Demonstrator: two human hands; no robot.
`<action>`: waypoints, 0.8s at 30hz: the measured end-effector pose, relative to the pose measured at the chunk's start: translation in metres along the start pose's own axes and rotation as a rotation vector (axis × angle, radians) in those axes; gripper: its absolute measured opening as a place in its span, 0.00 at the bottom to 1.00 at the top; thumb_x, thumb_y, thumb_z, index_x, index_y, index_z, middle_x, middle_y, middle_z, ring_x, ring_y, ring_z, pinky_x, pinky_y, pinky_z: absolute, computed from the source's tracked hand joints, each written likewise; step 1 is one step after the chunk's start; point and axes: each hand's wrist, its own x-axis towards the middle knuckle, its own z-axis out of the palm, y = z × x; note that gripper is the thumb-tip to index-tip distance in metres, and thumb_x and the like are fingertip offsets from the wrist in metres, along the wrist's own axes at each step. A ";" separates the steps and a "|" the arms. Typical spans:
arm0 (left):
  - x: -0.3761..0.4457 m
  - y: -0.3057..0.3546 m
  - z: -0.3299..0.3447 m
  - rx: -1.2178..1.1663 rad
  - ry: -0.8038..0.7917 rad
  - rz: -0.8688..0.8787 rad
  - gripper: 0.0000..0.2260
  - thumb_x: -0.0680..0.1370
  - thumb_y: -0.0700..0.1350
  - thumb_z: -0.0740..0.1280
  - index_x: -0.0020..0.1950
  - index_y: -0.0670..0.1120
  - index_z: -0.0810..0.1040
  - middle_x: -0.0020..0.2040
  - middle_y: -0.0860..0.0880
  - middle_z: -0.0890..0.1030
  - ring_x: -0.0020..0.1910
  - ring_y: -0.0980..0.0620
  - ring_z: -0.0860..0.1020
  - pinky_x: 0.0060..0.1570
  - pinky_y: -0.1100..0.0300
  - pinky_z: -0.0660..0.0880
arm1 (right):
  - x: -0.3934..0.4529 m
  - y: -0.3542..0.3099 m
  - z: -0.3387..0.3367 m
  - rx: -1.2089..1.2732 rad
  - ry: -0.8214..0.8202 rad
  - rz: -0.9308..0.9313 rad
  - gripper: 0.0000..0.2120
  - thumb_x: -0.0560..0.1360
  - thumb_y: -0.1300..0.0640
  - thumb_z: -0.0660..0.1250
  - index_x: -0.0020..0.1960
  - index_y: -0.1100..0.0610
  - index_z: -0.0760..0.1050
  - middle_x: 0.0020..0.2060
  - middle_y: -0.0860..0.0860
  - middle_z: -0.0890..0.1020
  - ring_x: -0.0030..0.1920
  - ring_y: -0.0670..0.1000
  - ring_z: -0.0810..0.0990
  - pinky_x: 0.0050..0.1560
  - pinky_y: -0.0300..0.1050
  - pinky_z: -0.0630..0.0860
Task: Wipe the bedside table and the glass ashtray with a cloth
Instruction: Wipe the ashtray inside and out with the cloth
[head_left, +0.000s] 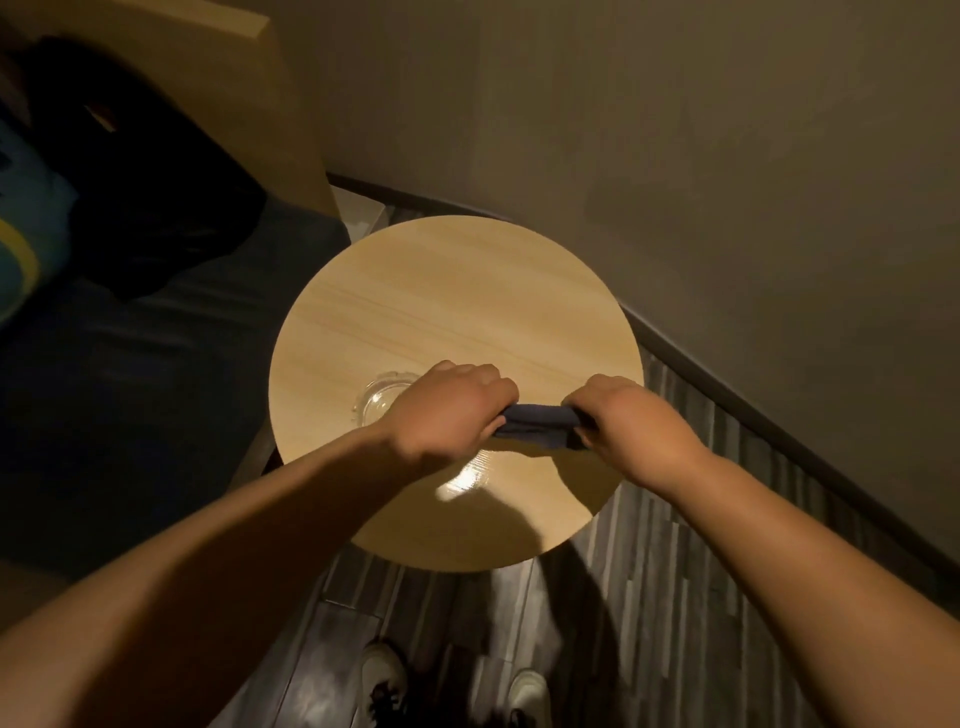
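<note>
Nearest, two white shoes (384, 675) stand on the grey plank floor (649, 597); no writing can be read anywhere. Both bare forearms reach forward over the round wooden bench (441, 291). The left hand (447, 415) and right hand (634, 421), knuckles up, are each closed on one end of a dark cloth (537, 423) stretched between them above the benchtop. The glass ashtray (376, 400) sits on the bench just beyond the left wrist, partly hidden by it. To the left lies a bed (130, 374) with dark bedding.
</note>
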 end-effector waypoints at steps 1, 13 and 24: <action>0.002 0.001 0.008 0.019 0.024 -0.001 0.09 0.81 0.45 0.61 0.59 0.46 0.74 0.53 0.45 0.76 0.50 0.44 0.74 0.51 0.52 0.66 | 0.000 0.006 0.005 -0.031 0.041 -0.005 0.10 0.75 0.57 0.66 0.56 0.51 0.77 0.49 0.52 0.78 0.50 0.53 0.75 0.48 0.46 0.72; -0.065 0.033 0.146 0.145 -0.014 -0.109 0.19 0.75 0.50 0.63 0.62 0.43 0.78 0.67 0.40 0.76 0.66 0.41 0.75 0.64 0.43 0.71 | -0.070 0.012 0.145 0.185 0.092 0.104 0.34 0.71 0.47 0.69 0.73 0.49 0.61 0.67 0.48 0.70 0.66 0.52 0.69 0.69 0.41 0.57; -0.075 0.033 0.147 0.148 -0.151 -0.123 0.31 0.77 0.60 0.54 0.74 0.42 0.64 0.74 0.40 0.67 0.73 0.42 0.66 0.71 0.39 0.58 | -0.075 -0.005 0.150 -0.176 -0.049 0.092 0.44 0.66 0.49 0.74 0.76 0.59 0.58 0.73 0.57 0.66 0.75 0.59 0.57 0.74 0.59 0.41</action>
